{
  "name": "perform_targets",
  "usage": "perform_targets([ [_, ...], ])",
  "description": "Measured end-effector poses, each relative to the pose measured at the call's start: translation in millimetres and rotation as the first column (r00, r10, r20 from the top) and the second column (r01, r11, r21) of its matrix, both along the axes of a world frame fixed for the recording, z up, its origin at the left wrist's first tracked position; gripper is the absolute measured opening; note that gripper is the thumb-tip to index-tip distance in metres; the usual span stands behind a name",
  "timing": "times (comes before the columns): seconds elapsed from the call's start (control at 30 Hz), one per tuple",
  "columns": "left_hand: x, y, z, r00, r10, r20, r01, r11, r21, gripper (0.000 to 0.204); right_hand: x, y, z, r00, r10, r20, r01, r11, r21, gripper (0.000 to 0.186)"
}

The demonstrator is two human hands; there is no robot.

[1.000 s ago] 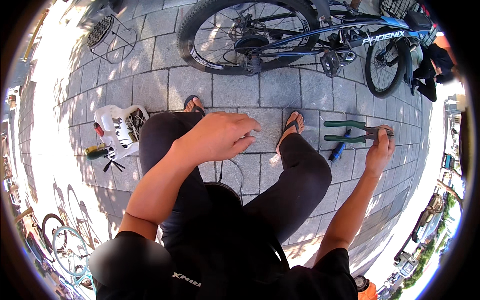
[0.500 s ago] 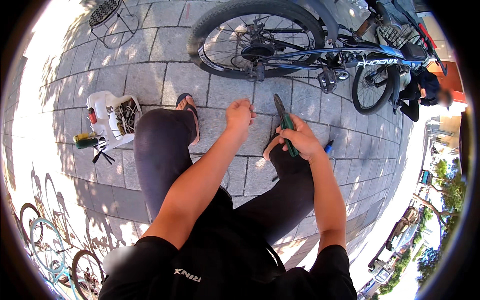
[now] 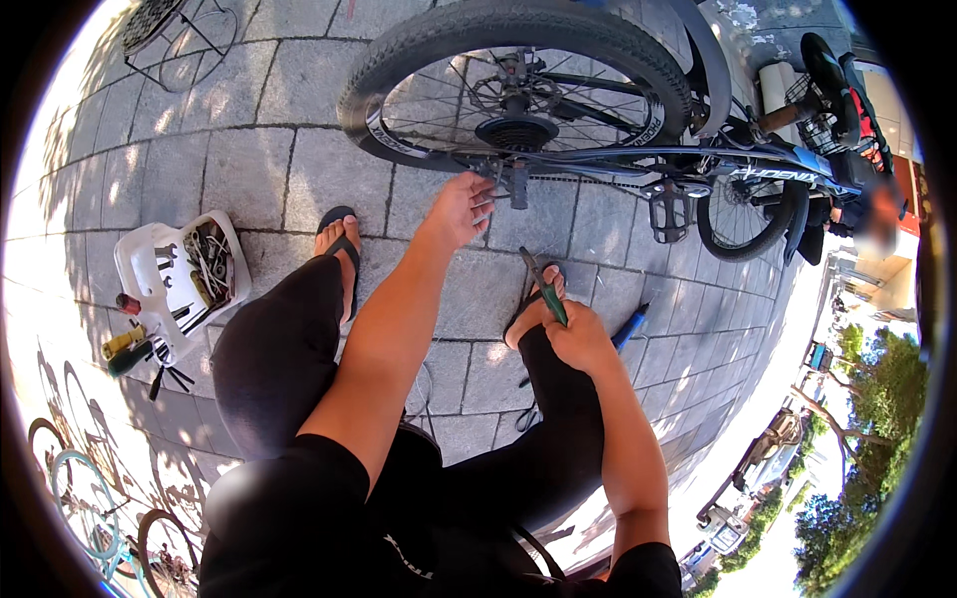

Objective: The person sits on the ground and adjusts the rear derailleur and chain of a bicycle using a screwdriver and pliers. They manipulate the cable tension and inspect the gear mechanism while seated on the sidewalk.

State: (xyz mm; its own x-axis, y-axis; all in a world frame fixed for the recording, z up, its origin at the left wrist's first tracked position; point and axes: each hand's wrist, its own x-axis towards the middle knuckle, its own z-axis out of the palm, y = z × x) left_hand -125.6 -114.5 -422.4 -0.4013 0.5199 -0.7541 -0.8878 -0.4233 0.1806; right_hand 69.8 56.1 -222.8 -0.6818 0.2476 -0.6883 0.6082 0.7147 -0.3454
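My left hand (image 3: 461, 211) reaches to the rear derailleur (image 3: 515, 182) of a black and blue bicycle (image 3: 733, 159). Its fingers are curled in at the derailleur's near side; whatever they pinch is too small to make out. Above it stands the rear wheel (image 3: 371, 130), with the cassette (image 3: 515, 132) at its hub. In my right hand (image 3: 583, 339) is a pair of green-handled pliers (image 3: 549, 301), held over my right foot with the jaws pointing away from me. The jaws look close together.
Left of my left foot sits a white plastic tool carrier (image 3: 128, 254) with wrenches, small metal parts and screwdrivers. A blue, dark-tipped object (image 3: 630, 327) lies on the paving beyond my right hand. A stool (image 3: 150, 25) stands far left; another person (image 3: 865, 224) is at far right.
My left hand has moved from open air up to the derailleur. My right hand has lowered slightly toward me with the pliers. The view has shifted closer to the rear wheel.
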Motion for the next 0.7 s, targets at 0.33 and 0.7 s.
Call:
perform_targets([
  [0.33,4.2,13.8,-22.5,0.999,0.015,0.029,-0.023,0.956,0.291,0.022,-32.1,-10.8,0.3,0.992,0.108,-0.061,-0.102,0.991,0.092,0.014],
  [0.7,-1.2,9.9,-4.1,0.999,-0.053,-0.014,0.054,0.976,0.209,0.019,-49.4,-19.6,-7.4,0.992,0.128,-0.018,-0.125,0.985,0.115,0.013],
])
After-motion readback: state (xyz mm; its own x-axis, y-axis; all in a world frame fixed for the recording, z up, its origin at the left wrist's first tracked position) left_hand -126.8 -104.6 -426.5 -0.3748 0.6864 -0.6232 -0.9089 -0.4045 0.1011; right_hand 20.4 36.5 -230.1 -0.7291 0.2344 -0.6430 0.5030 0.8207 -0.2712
